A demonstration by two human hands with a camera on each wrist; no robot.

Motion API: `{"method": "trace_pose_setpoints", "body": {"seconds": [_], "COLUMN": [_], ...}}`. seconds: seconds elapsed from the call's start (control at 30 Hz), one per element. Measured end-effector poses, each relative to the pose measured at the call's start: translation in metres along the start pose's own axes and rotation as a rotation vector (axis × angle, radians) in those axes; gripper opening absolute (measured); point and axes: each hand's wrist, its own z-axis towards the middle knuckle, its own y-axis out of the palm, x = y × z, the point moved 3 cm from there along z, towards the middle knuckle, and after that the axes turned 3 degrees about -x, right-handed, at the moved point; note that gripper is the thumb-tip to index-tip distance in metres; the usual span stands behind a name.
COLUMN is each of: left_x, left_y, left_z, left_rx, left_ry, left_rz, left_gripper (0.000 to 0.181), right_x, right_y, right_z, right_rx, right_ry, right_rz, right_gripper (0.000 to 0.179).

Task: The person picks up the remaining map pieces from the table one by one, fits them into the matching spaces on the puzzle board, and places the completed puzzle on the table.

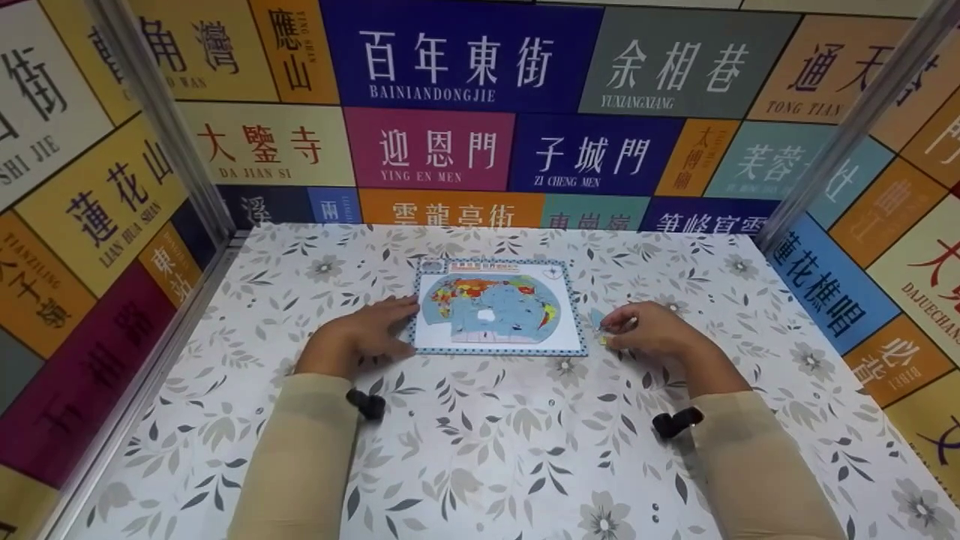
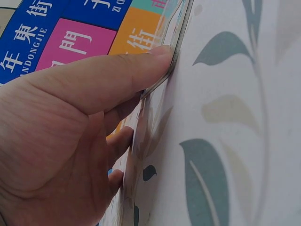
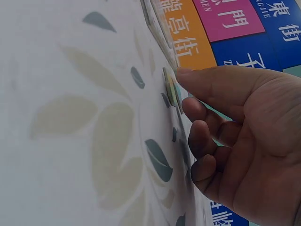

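A world map puzzle board (image 1: 502, 350) with a blue dotted border lies flat on the table, with a white gap (image 1: 487, 315) inside its blue map area. At the board's left edge is my left hand (image 1: 369, 328), fingers spread, its thumb (image 2: 157, 59) touching the board's edge in the left wrist view. Just beyond the right edge, my right hand (image 1: 654, 330) pinches a small blue and yellow puzzle piece (image 3: 170, 87) between thumb and forefinger, close to the tabletop. The other right fingers are curled beside it. Part of the piece is hidden by the fingers.
The table (image 1: 480, 465) has a white cover printed with grey leaves and flowers. Behind it stands a wall (image 1: 431, 150) of coloured street-name panels. Metal posts (image 1: 161, 120) rise at the back corners. A black wrist strap (image 1: 366, 405) sits on each sleeve.
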Motion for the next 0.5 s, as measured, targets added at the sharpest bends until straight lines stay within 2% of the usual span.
{"method": "trace_pose_setpoints", "body": {"seconds": [0.5], "left_x": [-0.0028], "left_y": [0.0], "left_z": [0.0023], "left_rx": [-0.007], "left_ry": [-0.015], "left_rz": [-0.033], "left_gripper": [0.091], "right_x": [-0.0004], "right_y": [0.0045], "right_z": [-0.0011], "right_rx": [-0.028], "right_ry": [0.033], "right_rz": [-0.039], "right_gripper": [0.029]}}
